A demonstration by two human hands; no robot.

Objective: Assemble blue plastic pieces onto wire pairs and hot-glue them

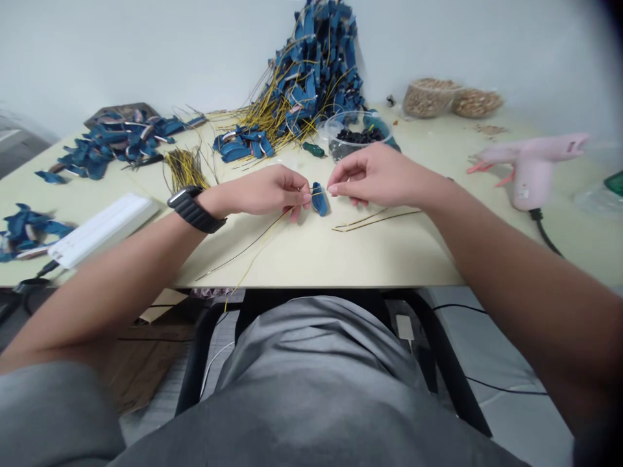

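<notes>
Thin yellow and black wires (264, 235) are pinched between the thumb and fingers of my left hand (275, 190), their long ends trailing toward the table's front edge. Just right of those fingertips is a small blue piece (319, 200), with a short yellow wire end crossing it. My right hand (364, 174) is closed in a pinch on the other side of the blue piece, a small gap from it. Whatever lies between its fingertips is too small to make out. Below the right hand, another pair of wires (374, 221) lies on the table (311, 259).
A tall heap of blue wired pieces (316, 71) stands against the wall. Around it are a tub of black bits (360, 136), a green object (313, 150), a yellow wire bundle (185, 170), a white box (104, 228), a pink glue gun (530, 165) and bags of beige pieces (431, 98).
</notes>
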